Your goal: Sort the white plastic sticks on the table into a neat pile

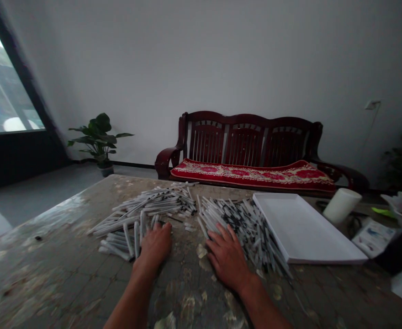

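The person's left hand (156,242) is at the near right edge of the left heap (163,198), its fingers bent down among slim, pale pen-like tubes; whether it grips any of them cannot be told, as the back of the hand hides the fingertips. The right hand (227,256) lies open, palm down, fingers spread and extended over the near left edge of the right heap (256,228). Both heaps hold whitish tubes, many with black parts, and a narrow strip of tabletop runs between them. In the left heap most tubes lie slantwise, with a shorter cluster close to the left hand; in the right heap they lie more jumbled, with more black showing. A few short pale pieces sit between the heaps.

Just beside the right heap, on its right, is a shallow white tray (310,228). Past it stand a white roll (342,205), tilted, and a printed packet (374,236), near a translucent container (401,205) at the table's right end. The table (67,256) has a worn, mottled, patterned top.

Beyond it, a dark red wooden bench (249,141) with a red floral cover (256,176) stands before a plain wall (235,55). A potted plant (98,137) stands left of the bench, near a window (5,82).
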The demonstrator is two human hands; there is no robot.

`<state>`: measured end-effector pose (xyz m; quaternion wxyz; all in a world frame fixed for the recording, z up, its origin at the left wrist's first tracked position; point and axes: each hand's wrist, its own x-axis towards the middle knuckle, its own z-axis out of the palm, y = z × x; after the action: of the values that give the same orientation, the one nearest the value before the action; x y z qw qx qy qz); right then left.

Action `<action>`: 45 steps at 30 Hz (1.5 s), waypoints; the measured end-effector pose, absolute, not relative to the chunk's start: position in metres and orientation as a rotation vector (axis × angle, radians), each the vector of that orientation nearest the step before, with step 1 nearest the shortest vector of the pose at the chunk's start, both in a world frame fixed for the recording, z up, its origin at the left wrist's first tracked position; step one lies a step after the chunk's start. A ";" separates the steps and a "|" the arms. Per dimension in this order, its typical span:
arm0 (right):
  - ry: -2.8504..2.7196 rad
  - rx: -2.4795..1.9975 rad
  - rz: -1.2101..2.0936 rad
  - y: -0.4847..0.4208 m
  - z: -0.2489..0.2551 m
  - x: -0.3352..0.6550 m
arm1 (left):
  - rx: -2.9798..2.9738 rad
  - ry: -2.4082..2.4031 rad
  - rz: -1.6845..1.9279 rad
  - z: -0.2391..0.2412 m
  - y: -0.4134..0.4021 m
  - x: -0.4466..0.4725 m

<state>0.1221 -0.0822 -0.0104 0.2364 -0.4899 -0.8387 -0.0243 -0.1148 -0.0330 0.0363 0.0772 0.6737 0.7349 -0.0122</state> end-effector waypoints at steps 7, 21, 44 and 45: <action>-2.243 -1.329 -0.011 -0.082 -0.015 0.122 | 2.006 2.062 0.285 0.024 -0.031 -0.094; -1.932 -1.427 -0.153 -0.084 -0.001 0.126 | 0.399 0.875 1.307 0.009 -0.020 -0.049; -1.763 -1.409 -0.123 -0.080 0.003 0.148 | 0.447 0.927 1.353 0.003 -0.030 -0.009; -1.760 -1.432 -0.109 -0.080 0.003 0.147 | 0.445 0.919 1.352 0.003 -0.030 -0.010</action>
<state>0.1472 -0.0802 0.0026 0.4215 -0.5718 -0.7025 -0.0434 -0.0099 -0.0298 0.0025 0.6621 0.1967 0.4066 0.5980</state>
